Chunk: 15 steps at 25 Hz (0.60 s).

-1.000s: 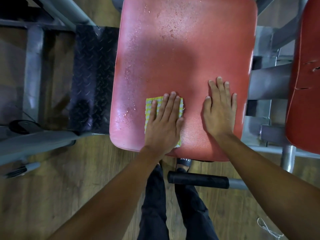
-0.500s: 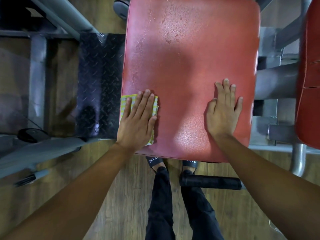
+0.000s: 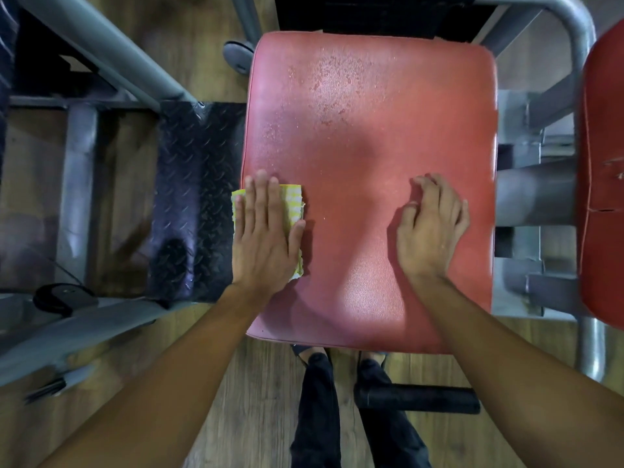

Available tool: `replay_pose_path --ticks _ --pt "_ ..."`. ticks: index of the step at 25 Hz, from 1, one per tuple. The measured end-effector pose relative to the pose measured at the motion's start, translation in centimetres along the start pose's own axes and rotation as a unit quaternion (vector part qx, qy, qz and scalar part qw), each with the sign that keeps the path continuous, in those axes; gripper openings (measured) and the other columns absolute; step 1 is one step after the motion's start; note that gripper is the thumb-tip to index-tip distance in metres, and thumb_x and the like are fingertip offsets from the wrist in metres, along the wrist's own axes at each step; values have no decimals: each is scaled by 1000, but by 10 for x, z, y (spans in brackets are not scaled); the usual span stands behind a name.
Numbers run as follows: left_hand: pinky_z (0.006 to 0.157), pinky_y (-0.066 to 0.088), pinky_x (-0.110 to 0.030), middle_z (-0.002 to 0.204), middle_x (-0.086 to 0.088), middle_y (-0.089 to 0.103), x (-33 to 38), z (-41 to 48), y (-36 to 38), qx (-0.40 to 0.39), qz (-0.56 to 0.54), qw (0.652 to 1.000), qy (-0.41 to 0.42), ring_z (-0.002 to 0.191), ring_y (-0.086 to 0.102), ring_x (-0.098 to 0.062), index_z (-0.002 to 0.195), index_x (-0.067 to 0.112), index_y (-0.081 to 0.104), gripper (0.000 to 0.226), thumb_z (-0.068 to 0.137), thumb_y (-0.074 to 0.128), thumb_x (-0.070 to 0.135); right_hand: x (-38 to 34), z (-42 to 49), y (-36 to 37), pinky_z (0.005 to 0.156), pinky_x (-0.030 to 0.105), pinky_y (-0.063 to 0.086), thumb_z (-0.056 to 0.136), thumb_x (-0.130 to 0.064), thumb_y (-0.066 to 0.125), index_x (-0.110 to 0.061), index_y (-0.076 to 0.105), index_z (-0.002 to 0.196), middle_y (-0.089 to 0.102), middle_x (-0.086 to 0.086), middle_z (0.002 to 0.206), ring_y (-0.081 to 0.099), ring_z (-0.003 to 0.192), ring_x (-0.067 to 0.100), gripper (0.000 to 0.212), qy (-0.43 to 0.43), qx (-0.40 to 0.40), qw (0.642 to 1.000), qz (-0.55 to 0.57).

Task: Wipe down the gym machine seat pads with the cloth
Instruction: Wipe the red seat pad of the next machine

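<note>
Fingers straight and together, left hand pressing cloth at left edge of seat pad, right hand resting loosely curled.

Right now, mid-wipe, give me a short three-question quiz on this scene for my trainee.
1. True or false: the left hand presses the cloth flat at the seat pad's left edge.
2. Where do droplets show on the pad? A) near edge B) far part C) right edge
3. Fill in: the right hand rests on the pad and holds ____.
Key: 1 true; 2 B; 3 nothing.
</note>
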<state>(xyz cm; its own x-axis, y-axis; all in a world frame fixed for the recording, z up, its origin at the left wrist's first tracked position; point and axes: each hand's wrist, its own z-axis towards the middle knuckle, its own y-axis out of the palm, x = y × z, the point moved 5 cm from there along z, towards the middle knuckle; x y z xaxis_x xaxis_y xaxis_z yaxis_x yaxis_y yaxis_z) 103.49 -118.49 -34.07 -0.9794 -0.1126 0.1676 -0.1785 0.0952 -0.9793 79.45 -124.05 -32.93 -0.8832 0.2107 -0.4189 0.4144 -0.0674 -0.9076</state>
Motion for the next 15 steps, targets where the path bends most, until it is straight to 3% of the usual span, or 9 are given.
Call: replay_pose_path --ticks 3,7,15 --pt "123 6 -49 163 -17 3 -2 -1 2 -1 7 1000 -29 151 -3 -30 153 -1 7 67 103 20 42 -9 25 7 121 44 -2 96 -24 34 -23 40 141 28 -3 158 19 147 14 46 -24 -37 999 -18" --pt "123 6 -49 163 -16 3 10 5 2 -5 11 1000 -20 151 -3 -30 153 0 8 66 103 23 39 -1 32 20 122 48 -3 100 -31 26 -23 19 153 6 -4 164 -1 151 14 54 -20 -96 995 -32" --pt "123 9 -48 163 -13 11 90 21 18 -5 -6 999 40 151 4 -29 155 9 15 62 103 29 39 2 31 24 122 45 -7 101 -29 27 -26 15 154 3 -6 164 -5 151 13 54 -12 -104 994 -12"
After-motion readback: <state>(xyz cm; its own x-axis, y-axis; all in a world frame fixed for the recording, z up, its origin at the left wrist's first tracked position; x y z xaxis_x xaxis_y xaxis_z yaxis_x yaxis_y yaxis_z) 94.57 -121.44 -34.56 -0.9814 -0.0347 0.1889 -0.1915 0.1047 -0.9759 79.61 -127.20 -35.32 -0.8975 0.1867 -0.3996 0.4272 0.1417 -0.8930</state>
